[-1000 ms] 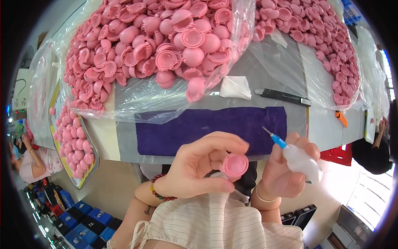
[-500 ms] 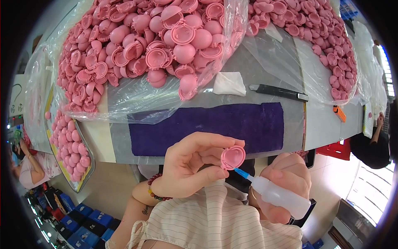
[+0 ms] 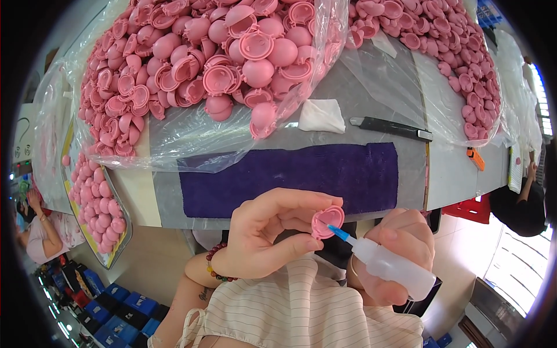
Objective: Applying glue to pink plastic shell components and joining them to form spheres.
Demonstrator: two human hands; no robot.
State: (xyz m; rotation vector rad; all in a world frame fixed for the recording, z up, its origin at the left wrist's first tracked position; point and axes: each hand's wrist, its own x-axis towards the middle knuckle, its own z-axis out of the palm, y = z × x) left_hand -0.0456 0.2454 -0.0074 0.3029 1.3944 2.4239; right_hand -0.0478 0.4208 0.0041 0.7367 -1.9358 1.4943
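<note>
Between thumb and fingers, my left hand (image 3: 270, 235) pinches a pink plastic half shell (image 3: 326, 221), its hollow side turned to the right. My right hand (image 3: 406, 243) is wrapped round a translucent white squeeze bottle (image 3: 394, 268) with a blue needle tip (image 3: 338, 232). That tip reaches into the hollow of the shell. Whether any liquid comes out cannot be made out. Both hands are in front of the table's near edge, just below a dark purple cloth (image 3: 290, 177) that lies flat.
A large heap of pink shells (image 3: 220, 78) lies on clear plastic, another heap (image 3: 429, 40) at far right. A tray of pink balls (image 3: 98, 203) is at left. A folded white cloth (image 3: 321, 116), a black-handled tool (image 3: 391, 128) and an orange cutter (image 3: 476, 158) lie behind.
The blue tip has moved up from the lower rim of the shell into its hollow. My left hand has hardly moved and still pinches the shell.
</note>
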